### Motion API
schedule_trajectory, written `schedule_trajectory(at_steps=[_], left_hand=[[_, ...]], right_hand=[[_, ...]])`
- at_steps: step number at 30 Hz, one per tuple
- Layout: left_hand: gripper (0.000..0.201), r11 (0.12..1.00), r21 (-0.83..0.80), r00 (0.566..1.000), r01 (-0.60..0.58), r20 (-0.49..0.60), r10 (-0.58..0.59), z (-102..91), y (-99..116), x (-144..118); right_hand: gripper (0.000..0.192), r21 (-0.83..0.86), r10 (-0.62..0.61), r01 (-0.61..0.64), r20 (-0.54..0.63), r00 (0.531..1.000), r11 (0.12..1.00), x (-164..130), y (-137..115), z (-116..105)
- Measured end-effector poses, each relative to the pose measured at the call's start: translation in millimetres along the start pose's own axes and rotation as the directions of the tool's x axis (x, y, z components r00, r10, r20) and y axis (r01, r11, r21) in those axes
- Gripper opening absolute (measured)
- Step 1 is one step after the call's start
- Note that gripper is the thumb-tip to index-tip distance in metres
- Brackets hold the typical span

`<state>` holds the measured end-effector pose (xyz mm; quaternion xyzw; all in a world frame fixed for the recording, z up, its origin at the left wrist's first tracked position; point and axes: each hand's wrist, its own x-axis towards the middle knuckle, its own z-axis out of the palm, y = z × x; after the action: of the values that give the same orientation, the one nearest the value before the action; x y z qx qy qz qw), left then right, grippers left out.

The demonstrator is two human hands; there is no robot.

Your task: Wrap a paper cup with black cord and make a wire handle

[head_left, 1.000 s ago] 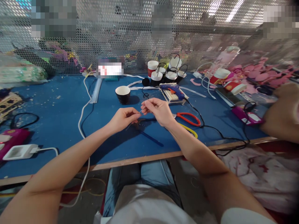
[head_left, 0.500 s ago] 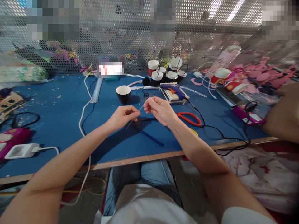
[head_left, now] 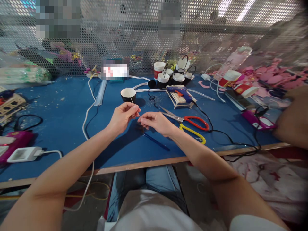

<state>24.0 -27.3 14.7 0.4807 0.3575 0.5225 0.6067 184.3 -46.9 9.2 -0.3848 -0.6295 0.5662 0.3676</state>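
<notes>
Between thumb and fingers my left hand (head_left: 124, 116) pinches a thin, pale piece of wire (head_left: 131, 99), whose upper end sticks up in front of a black cup with a white inside (head_left: 128, 96). My right hand (head_left: 157, 122) is just to the right and a little lower, its fingertips closed at the wire's lower end. Beneath the right hand lie pliers with blue handles (head_left: 156, 142), partly hidden. Scissors with one red and one yellow handle (head_left: 179, 118) rest open to the right.
Behind stand several black cups with cord handles (head_left: 163, 80) and a red cup (head_left: 158, 69). A blue glue gun (head_left: 179, 91) lies on a small wooden stick rack. A white cable (head_left: 85, 118) crosses the table on the left. Another person's arm (head_left: 291, 118) is at right.
My left hand has moved up and my right hand down and left, turning the wire's upper end toward the cup. The scissors' blades and yellow handle have come into fuller view.
</notes>
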Motion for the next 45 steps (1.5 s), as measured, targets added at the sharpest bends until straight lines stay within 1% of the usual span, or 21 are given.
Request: schedule_trajectory(at_steps=[6,10,13,16,20,24,28,31,34,36,39,42,45], left_hand=[[0.024,0.997,0.064,0.999,-0.031,-0.020,0.032,-0.5,-1.6,0.5],[0.020,0.990,0.108,0.995,-0.095,-0.023,0.098,-0.7,-2.4,0.7],[0.018,0.982,0.126,0.990,-0.142,0.031,0.139,-1.9,-2.5,1.2],[0.019,0.976,0.145,0.985,-0.160,0.087,0.148,-2.8,-2.5,1.6],[0.018,0.971,0.155,0.982,-0.182,0.086,0.171,-2.4,-3.5,1.4],[0.016,0.971,0.158,0.981,-0.181,0.095,0.168,-1.4,-4.7,0.9],[0.018,0.980,0.115,0.985,-0.160,0.090,0.150,-1.3,-5.3,1.7],[0.020,0.991,0.077,0.993,-0.112,0.040,0.109,-1.2,-5.1,2.9],[0.020,0.995,0.052,0.996,-0.089,0.006,0.089,-0.4,-5.2,3.3],[0.020,0.993,0.063,0.995,-0.096,-0.004,0.096,0.3,-5.8,3.0],[0.021,0.988,0.107,0.993,-0.113,-0.003,0.114,0.6,-7.5,2.4],[0.021,0.975,0.155,0.987,-0.162,0.006,0.163,0.0,-9.0,2.3],[0.021,0.958,0.199,0.978,-0.204,0.004,0.207,-0.6,-9.8,2.1]], right_hand=[[0.018,-0.063,-0.082,0.083,0.017,0.996,0.995,-1.7,-0.3,-0.4],[0.018,-0.069,-0.078,0.080,0.029,0.997,0.994,-2.4,-2.1,-0.5],[0.017,-0.052,-0.063,0.064,0.014,0.998,0.997,-2.3,-2.4,-1.2],[0.017,-0.041,-0.065,0.066,0.004,0.998,0.997,-1.9,-1.5,-1.9],[0.016,-0.037,-0.079,0.079,0.010,0.997,0.996,-1.8,-0.4,-1.4],[0.016,-0.039,-0.079,0.080,0.012,0.997,0.996,-2.8,-1.7,0.0],[0.017,-0.030,-0.081,0.081,0.010,0.997,0.996,-3.0,-2.9,0.6],[0.023,0.003,-0.058,0.058,-0.022,0.998,0.998,-1.5,-2.3,0.0],[0.034,0.029,-0.023,0.025,-0.061,0.998,0.999,0.4,-0.9,-1.8],[0.036,0.003,-0.011,0.011,-0.061,0.998,1.000,1.1,-0.1,-2.9],[0.026,-0.061,-0.021,0.018,-0.046,0.999,0.998,0.8,0.0,-3.2],[0.019,-0.114,-0.064,0.057,-0.061,0.996,0.992,-0.2,-1.0,-2.4],[0.018,-0.179,-0.106,0.090,-0.079,0.991,0.980,-0.9,-2.2,-1.8]])
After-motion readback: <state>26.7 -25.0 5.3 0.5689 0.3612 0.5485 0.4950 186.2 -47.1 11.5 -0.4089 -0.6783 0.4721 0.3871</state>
